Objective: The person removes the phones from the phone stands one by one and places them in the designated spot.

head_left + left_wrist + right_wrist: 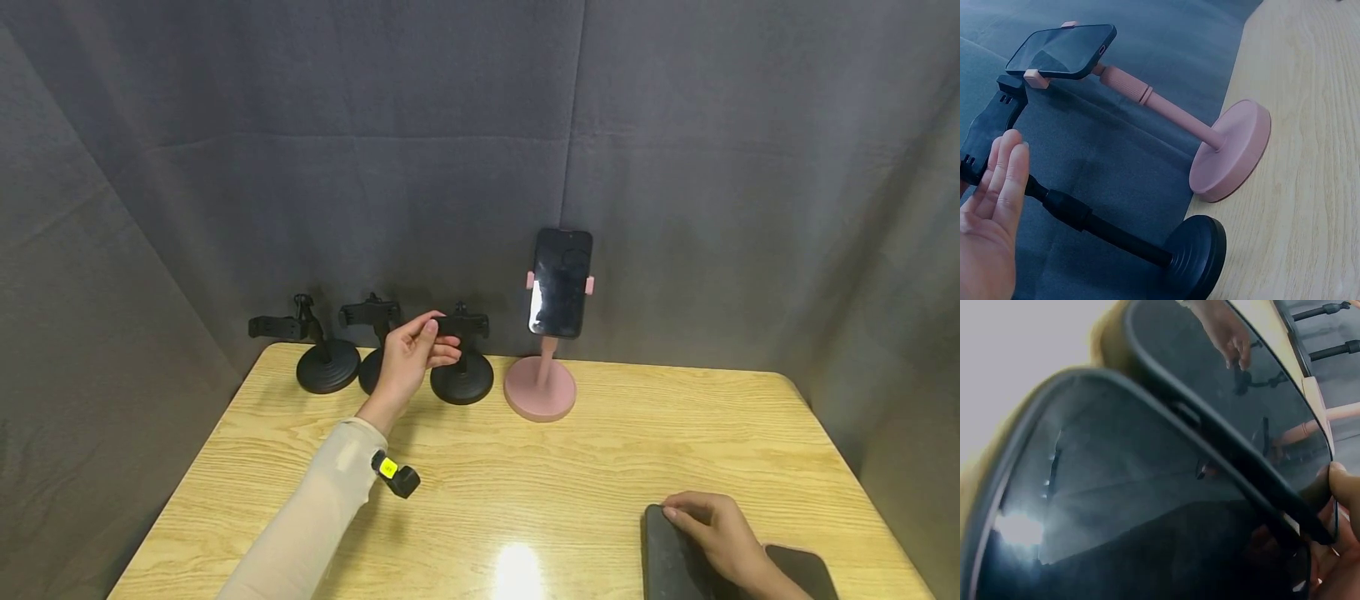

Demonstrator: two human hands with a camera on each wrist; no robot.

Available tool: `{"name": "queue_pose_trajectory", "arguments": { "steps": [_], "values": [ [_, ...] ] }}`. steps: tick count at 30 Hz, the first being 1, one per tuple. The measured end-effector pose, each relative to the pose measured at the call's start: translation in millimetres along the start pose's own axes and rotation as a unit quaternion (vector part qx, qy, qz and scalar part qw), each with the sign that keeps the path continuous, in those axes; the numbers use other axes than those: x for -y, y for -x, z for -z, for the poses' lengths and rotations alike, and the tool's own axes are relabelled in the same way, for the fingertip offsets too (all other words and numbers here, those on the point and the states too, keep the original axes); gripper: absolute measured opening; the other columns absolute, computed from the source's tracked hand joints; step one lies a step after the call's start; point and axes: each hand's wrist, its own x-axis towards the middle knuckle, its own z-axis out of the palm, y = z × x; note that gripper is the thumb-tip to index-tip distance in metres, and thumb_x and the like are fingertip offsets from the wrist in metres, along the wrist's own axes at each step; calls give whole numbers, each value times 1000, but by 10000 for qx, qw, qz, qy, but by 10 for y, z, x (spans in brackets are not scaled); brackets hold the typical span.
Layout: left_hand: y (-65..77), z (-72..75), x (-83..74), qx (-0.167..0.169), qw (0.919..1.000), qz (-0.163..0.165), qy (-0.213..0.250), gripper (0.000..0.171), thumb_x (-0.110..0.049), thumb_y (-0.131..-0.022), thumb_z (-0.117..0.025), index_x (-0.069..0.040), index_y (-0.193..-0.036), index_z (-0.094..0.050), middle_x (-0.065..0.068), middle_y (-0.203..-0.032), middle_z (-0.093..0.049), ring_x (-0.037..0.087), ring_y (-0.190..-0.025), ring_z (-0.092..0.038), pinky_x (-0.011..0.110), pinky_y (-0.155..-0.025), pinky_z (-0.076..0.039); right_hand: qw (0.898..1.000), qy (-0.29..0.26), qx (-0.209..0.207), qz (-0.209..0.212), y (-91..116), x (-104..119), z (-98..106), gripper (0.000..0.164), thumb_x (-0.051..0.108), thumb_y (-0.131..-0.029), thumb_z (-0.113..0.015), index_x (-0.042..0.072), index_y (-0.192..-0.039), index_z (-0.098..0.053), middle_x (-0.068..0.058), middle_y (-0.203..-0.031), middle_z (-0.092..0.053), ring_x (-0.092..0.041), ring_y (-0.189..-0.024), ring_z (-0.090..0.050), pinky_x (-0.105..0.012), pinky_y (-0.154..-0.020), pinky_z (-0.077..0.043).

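Observation:
My left hand (407, 357) pinches the left end of the clamp (467, 326) on a black phone stand. That stand's round base (462, 383) rests near the table's far edge. In the left wrist view, my fingers lie extended along the clamp (982, 140), and the thumb is mostly hidden. At the lower right, my right hand (716, 537) grips the far end of a black phone (666, 550) between thumb and fingers. A second dark phone (806, 571) lies beside it, partly covered by the hand. The right wrist view shows the held phone (1210, 381) overlapping another phone (1110, 487).
A pink phone stand (540, 390) holds an upright phone (561, 283) right of the black stand. Two more black stands, one at far left (327, 367) and one partly behind my left hand (371, 313), line the back. A grey curtain (420, 125) hangs behind the wooden table (525, 475).

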Motion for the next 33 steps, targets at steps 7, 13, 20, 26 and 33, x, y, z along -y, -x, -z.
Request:
{"name": "queue_pose_trajectory", "arguments": {
  "steps": [7, 13, 20, 26, 33],
  "values": [
    [6, 6, -10, -17, 10000, -23, -62, 37, -18, -109, -45, 6, -135, -53, 4, -90, -74, 8, -74, -74, 25, -75, -62, 9997, 137, 160, 79, 2, -37, 45, 24, 17, -98, -66, -2, -111, -71, -17, -110, -75, 7, -92, -66, -19, -77, -56],
    [17, 2, -18, -30, 10000, -12, -42, 35, -19, -108, -46, 3, -134, -55, 1, -88, -74, 8, -73, -74, 26, -74, -62, 9991, 342, 211, 153, 2, -59, 48, 24, 19, -98, -67, 0, -111, -72, -16, -112, -74, 0, -95, -69, -27, -80, -59],
    [18, 11, -15, 12, 9999, -66, -107, 39, -18, -108, -47, 7, -136, -52, 8, -91, -75, 9, -73, -74, 25, -74, -62, 9974, 518, 269, 412, 8, -65, 43, 22, 19, -98, -66, 2, -110, -73, -16, -113, -74, 0, -96, -69, -33, -82, -60],
    [21, 15, -21, 24, 9999, -55, -118, 37, -20, -108, -47, 4, -135, -54, 8, -92, -75, 9, -73, -74, 26, -74, -62, 9960, 482, 497, 557, 9, -44, 66, 24, 19, -98, -65, -1, -112, -71, -14, -111, -74, -2, -95, -70, -32, -81, -60],
    [26, 26, -18, 42, 9999, 3, -94, 36, -20, -108, -47, 2, -136, -54, 1, -88, -74, 9, -73, -74, 26, -74, -62, 9952, 638, 608, 433, -7, -30, 78, 26, 21, -97, -68, 0, -112, -71, -12, -109, -75, -7, -95, -72, -27, -78, -59]
  ]
}}
